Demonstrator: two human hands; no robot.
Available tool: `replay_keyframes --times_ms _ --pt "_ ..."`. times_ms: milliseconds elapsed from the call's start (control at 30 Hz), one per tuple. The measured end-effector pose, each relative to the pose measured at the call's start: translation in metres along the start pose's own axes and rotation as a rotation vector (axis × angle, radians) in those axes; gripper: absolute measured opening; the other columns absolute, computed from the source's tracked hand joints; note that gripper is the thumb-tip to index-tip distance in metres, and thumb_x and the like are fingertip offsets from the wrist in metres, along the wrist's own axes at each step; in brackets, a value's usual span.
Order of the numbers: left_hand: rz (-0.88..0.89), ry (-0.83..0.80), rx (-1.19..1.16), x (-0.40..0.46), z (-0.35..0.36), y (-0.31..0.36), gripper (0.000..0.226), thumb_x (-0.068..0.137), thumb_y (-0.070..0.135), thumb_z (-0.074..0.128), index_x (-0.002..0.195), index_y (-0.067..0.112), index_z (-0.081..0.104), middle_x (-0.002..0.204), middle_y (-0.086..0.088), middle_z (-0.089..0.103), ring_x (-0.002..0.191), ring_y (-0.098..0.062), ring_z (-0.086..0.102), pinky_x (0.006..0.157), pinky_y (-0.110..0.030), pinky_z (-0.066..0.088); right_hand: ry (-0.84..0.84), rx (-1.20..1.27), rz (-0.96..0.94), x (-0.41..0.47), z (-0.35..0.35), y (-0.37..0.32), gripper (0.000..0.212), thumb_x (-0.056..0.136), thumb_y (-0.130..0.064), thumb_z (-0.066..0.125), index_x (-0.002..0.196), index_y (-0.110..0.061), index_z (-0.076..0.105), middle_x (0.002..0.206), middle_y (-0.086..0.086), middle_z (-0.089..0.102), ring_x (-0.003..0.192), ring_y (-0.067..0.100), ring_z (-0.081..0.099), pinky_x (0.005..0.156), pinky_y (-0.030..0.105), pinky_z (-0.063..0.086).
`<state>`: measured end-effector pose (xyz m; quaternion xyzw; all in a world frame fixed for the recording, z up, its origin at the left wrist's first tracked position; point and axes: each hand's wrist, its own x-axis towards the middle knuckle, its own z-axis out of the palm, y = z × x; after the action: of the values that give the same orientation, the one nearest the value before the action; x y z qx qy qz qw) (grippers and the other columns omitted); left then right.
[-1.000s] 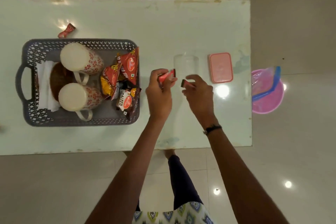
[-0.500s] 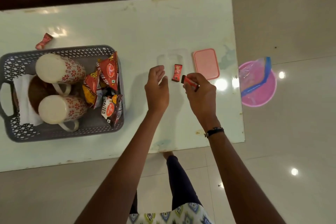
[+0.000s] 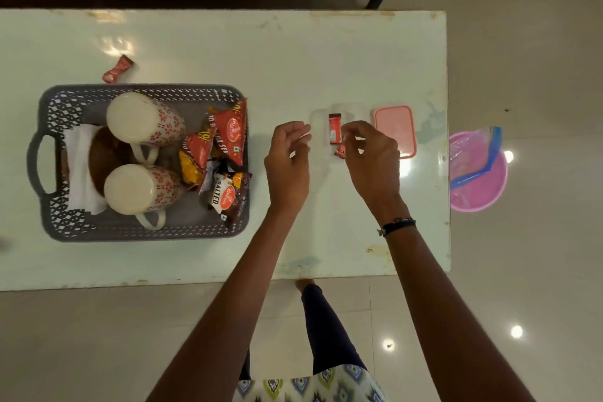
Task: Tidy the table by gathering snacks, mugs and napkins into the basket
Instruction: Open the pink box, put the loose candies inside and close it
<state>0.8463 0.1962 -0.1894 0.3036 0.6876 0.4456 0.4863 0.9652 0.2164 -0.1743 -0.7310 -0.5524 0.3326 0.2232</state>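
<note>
Fingertips [image 3: 346, 140] of the right hand [image 3: 372, 160] pinch a small red candy wrapper [image 3: 341, 150], which peeks out below the thumb at the centre right of the frame. Just above it, a second red candy bar [image 3: 334, 129] lies inside a clear, shallow, rectangular container [image 3: 321, 127], its long axis running toward the top of the frame, dark end uppermost. The left hand [image 3: 288, 163] is loosely open and grasps nothing, fingers curled beside the container.

Right of the container lies a flat pink lid [image 3: 395, 130] with rounded corners. At the left of the frame sits a grey plastic basket [image 3: 55, 108] with lattice walls and a loop handle. In it lie 2 white mugs [image 3: 145, 121] with red flower prints, on their sides, handles toward the bottom of the frame, beside folded white napkins [image 3: 78, 173] and glossy red, yellow and brown snack packets [image 3: 228, 140]. 1 twisted red sweet [image 3: 117, 68] rests on the table just above the basket.

The table [image 3: 293, 59] is pale, glossy and scuffed at its edges. Beyond its right edge, on shiny beige floor tiles, stands a pink round tub [image 3: 473, 196] holding a clear bag with a blue strip. Dark red upholstery fills the top of the frame.
</note>
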Motion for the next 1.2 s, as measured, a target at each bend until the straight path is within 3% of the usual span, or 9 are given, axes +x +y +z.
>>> replay_keyframes --times_ms 267,433,600,767,867,967,1133,1200 --pt "0.077 0.116 -0.134 0.039 -0.1 0.04 0.022 0.091 -0.003 0.046 0.111 0.002 0.053 0.111 -0.013 0.067 0.103 -0.019 0.065 0.092 -0.037 0.053 -0.15 0.057 -0.299 0.036 0.077 -0.105 0.018 0.091 -0.01 0.052 0.099 -0.012 0.068 0.1 -0.001 0.073 0.086 0.013 0.069 0.079 0.031 0.057" --pt "0.115 0.201 -0.118 0.071 -0.184 0.047 0.019 0.092 0.001 0.049 0.11 0.004 0.054 0.107 -0.01 0.067 0.098 -0.017 0.066 0.086 -0.027 0.053 -0.251 -0.005 -0.472 0.052 0.151 -0.179 0.019 0.092 -0.009 0.053 0.103 -0.012 0.067 0.106 -0.001 0.071 0.094 0.012 0.066 0.085 0.027 0.055" --pt "0.114 0.275 -0.159 0.097 -0.266 0.038 0.019 0.091 0.001 0.05 0.099 0.018 0.055 0.103 -0.011 0.068 0.094 -0.019 0.066 0.085 -0.032 0.053 -0.41 -0.111 -0.576 0.075 0.237 -0.235 0.03 0.087 0.0 0.049 0.106 -0.014 0.067 0.113 0.0 0.069 0.105 0.015 0.062 0.094 0.027 0.05" --pt "0.131 0.29 -0.169 0.108 -0.32 0.02 0.016 0.092 0.001 0.051 0.108 0.001 0.054 0.103 -0.016 0.067 0.091 -0.022 0.066 0.082 -0.034 0.054 -0.597 -0.341 -0.621 0.109 0.296 -0.249 0.033 0.079 0.005 0.058 0.106 -0.011 0.068 0.113 0.007 0.068 0.105 0.023 0.06 0.093 0.032 0.046" --pt "0.13 0.296 -0.16 0.111 -0.338 0.012 0.014 0.092 0.002 0.052 0.105 0.007 0.054 0.1 -0.011 0.069 0.087 -0.019 0.067 0.079 -0.029 0.054 -0.673 -0.417 -0.549 0.117 0.311 -0.248 0.034 0.074 -0.005 0.071 0.107 -0.012 0.068 0.113 0.01 0.067 0.105 0.024 0.059 0.092 0.033 0.047" --pt "0.123 0.314 -0.142 0.112 -0.349 0.006 0.013 0.092 0.004 0.053 0.103 0.011 0.054 0.1 -0.009 0.07 0.087 -0.017 0.068 0.077 -0.025 0.055 -0.616 -0.483 -0.537 0.115 0.322 -0.245 0.026 0.075 -0.019 0.072 0.101 -0.017 0.07 0.107 0.009 0.067 0.1 0.024 0.06 0.086 0.036 0.049" --pt "0.108 0.346 -0.127 0.108 -0.369 -0.004 0.014 0.092 0.004 0.05 0.104 0.01 0.054 0.099 -0.008 0.071 0.087 -0.017 0.069 0.079 -0.029 0.056 -0.647 -0.609 -0.492 0.116 0.326 -0.251 0.013 0.085 -0.019 0.062 0.092 -0.011 0.068 0.098 0.012 0.069 0.095 0.031 0.061 0.079 0.036 0.046" --pt "0.076 0.395 -0.148 0.103 -0.382 -0.012 0.015 0.091 0.003 0.05 0.103 0.011 0.054 0.098 -0.008 0.07 0.089 -0.019 0.068 0.078 -0.027 0.055 -0.577 -0.46 -0.498 0.108 0.327 -0.262 0.018 0.089 -0.019 0.053 0.091 -0.008 0.068 0.092 0.012 0.071 0.088 0.029 0.064 0.08 0.039 0.051"
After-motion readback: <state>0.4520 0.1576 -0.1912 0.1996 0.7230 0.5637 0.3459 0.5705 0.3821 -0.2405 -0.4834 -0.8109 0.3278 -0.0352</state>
